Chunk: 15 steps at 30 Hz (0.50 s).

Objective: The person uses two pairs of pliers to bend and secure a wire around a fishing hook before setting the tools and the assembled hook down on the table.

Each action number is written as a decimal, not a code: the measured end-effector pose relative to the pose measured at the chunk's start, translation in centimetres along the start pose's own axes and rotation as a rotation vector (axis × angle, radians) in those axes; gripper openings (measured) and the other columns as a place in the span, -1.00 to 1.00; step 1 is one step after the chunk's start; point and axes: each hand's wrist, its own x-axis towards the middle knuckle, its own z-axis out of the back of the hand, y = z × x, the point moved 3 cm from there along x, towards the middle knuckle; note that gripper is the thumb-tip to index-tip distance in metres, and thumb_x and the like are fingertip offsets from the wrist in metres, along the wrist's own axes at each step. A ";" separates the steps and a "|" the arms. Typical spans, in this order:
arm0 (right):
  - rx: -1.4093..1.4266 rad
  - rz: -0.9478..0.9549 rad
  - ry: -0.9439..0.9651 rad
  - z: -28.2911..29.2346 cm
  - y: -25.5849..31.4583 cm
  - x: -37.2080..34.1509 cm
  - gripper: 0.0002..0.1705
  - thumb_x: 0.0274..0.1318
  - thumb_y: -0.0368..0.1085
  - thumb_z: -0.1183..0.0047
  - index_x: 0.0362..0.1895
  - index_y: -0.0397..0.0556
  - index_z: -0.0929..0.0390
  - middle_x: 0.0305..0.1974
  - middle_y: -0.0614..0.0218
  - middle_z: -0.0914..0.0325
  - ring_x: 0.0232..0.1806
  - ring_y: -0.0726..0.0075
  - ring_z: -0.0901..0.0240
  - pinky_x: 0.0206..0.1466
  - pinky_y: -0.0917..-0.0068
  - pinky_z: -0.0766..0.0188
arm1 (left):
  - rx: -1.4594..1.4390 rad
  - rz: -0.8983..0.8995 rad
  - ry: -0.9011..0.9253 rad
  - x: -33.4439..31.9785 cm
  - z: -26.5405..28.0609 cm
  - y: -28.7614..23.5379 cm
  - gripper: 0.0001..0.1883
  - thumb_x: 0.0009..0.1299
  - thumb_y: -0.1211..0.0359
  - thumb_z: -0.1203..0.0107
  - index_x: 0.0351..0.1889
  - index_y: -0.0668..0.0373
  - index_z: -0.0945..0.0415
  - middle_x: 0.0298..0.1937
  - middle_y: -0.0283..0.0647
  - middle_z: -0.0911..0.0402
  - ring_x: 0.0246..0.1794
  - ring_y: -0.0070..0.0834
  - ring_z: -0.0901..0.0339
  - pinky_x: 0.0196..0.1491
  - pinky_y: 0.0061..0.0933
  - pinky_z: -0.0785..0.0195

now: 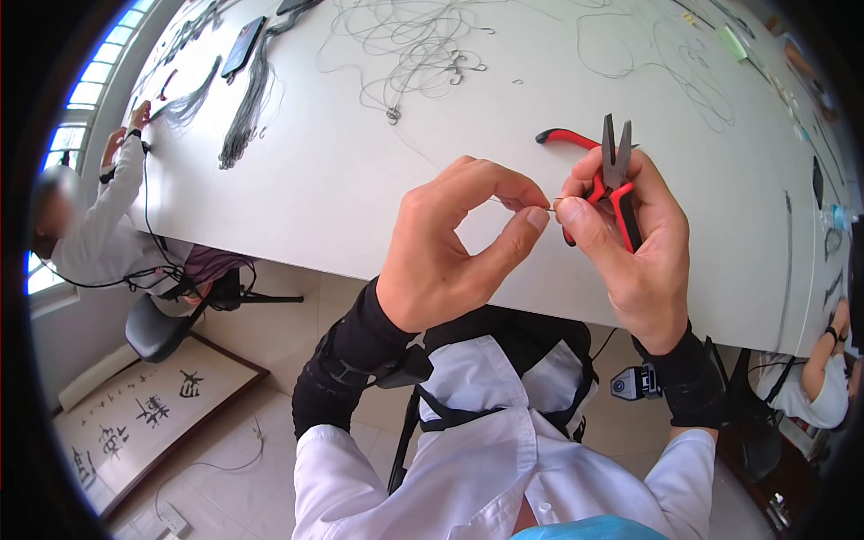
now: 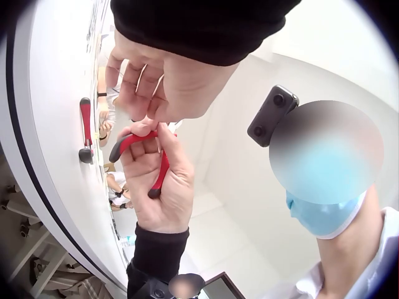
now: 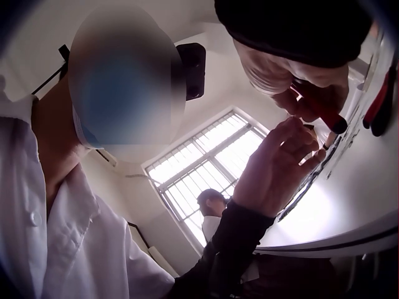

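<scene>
My left hand (image 1: 454, 247) pinches a thin line between thumb and index fingertip, over the white table's (image 1: 315, 189) near edge. Close beside it, my right hand (image 1: 648, 238) holds red-handled pliers (image 1: 623, 191) in its palm, their grey tips pointing away from me and slightly apart. The right thumb and index finger also pinch the small thin piece at the line's end, right at the left fingertips; its exact shape is too small to tell. In the left wrist view the pliers' handles (image 2: 163, 177) spread across the right palm.
A second red-and-black-handled tool (image 1: 565, 136) lies beyond the right hand. Tangled line (image 1: 405, 45) with several small metal hooks (image 1: 463, 67) spreads farther back. Left of it are a dark bundle of lines (image 1: 247, 117) and a phone (image 1: 243, 47). Other people (image 1: 90, 216) sit at the table's sides.
</scene>
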 end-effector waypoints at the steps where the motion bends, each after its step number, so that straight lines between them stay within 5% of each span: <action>1: 0.004 -0.004 -0.006 -0.1 0.1 0.0 -0.70 0.27 -0.38 -0.21 0.03 -0.15 -0.48 -0.12 0.35 -0.56 -0.06 0.54 -0.54 0.13 0.50 -0.46 | 0.009 0.000 0.002 0.0 0.0 0.0 -0.90 0.36 0.59 -0.19 -0.18 0.37 -0.59 -0.21 -0.17 -0.66 -0.15 -0.51 -0.56 0.03 -0.46 -0.36; 15: 0.223 -0.176 0.049 -0.2 0.0 0.2 -0.66 0.26 -0.33 -0.21 0.05 -0.16 -0.46 -0.24 0.37 -0.56 -0.20 0.50 -0.55 -0.05 0.53 -0.47 | 0.309 -0.420 -0.172 0.3 -0.2 -0.4 -0.71 0.05 0.64 -0.33 -0.28 0.17 -0.59 -0.33 -0.29 -0.63 -0.25 -0.32 -0.57 -0.22 -0.37 -0.46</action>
